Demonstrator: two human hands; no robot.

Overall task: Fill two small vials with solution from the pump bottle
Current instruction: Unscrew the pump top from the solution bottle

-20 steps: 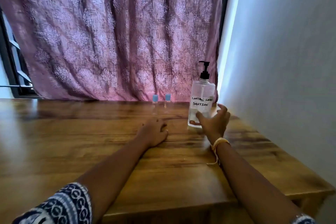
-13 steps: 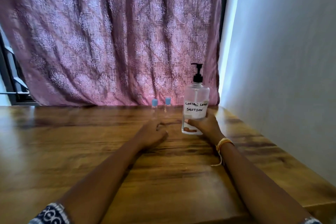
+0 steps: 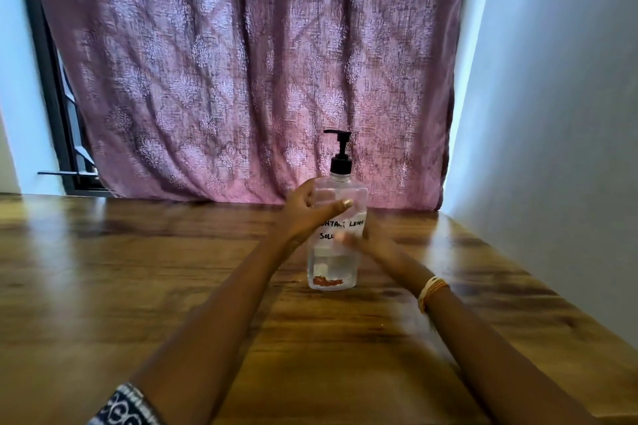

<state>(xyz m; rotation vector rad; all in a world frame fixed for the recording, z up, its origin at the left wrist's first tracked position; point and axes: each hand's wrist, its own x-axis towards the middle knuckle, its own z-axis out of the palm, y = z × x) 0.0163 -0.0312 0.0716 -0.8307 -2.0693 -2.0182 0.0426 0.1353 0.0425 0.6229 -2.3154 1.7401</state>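
Observation:
The clear pump bottle [image 3: 332, 269] with a black pump head and a handwritten label stands upright on the wooden table [image 3: 138, 269], near its middle. My left hand [image 3: 305, 214] wraps the bottle's upper body from the left, thumb across the front. My right hand [image 3: 371, 245], blurred by motion, grips the bottle at label height from the right. A little clear liquid shows in the bottle's lower part. The two small vials are out of sight, hidden behind my hands and the bottle.
A patterned mauve curtain [image 3: 241, 79] hangs right behind the table's far edge. A pale wall [image 3: 552, 114] runs along the table's right side. A dark window frame [image 3: 51, 114] shows at the far left.
My right hand has pulled the bottle left and toward me. My left hand has lifted off the table and closed on the bottle's upper part. The blue-capped vials have dropped from view.

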